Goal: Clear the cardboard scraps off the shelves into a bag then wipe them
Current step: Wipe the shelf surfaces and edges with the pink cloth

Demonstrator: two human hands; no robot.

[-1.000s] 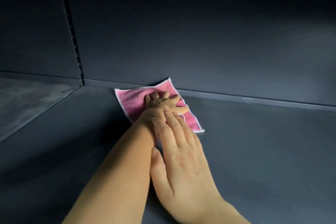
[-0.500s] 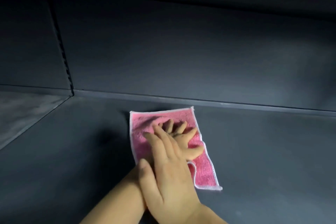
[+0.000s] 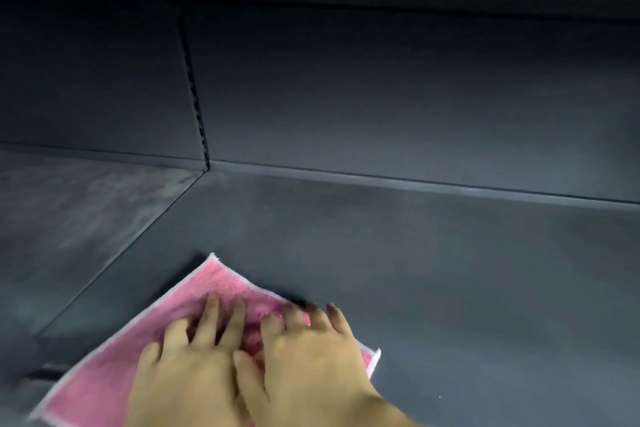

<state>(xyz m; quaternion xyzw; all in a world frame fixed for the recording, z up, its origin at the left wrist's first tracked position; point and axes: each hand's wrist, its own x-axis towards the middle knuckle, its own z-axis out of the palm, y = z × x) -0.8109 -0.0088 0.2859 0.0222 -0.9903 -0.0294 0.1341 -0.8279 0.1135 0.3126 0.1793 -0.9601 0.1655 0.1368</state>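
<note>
From the head camera, a pink cloth with a pale stitched edge lies flat on a dark grey shelf, at the near left of the scene. One corner points away toward the far side and another juts out to the right. Its near part runs out of the bottom of the frame.

Both hands rest on top of the cloth, side by side and touching at the thumb side. The left hand is laid flat with its fingers spread and nearly straight, palm down on the middle of the cloth, pressing rather than gripping. The right hand sits just to its right, also palm down with splayed fingers, and covers the cloth's right portion. Its outer fingertips are blurred and seem to reach past the cloth's far right edge onto the bare shelf. Neither hand curls round the fabric.

Beyond the cloth, the shelf runs to a dark back panel. A slotted upright divides that panel at the far left. Left of the seam lies a neighbouring shelf with a streaky, lighter surface.
</note>
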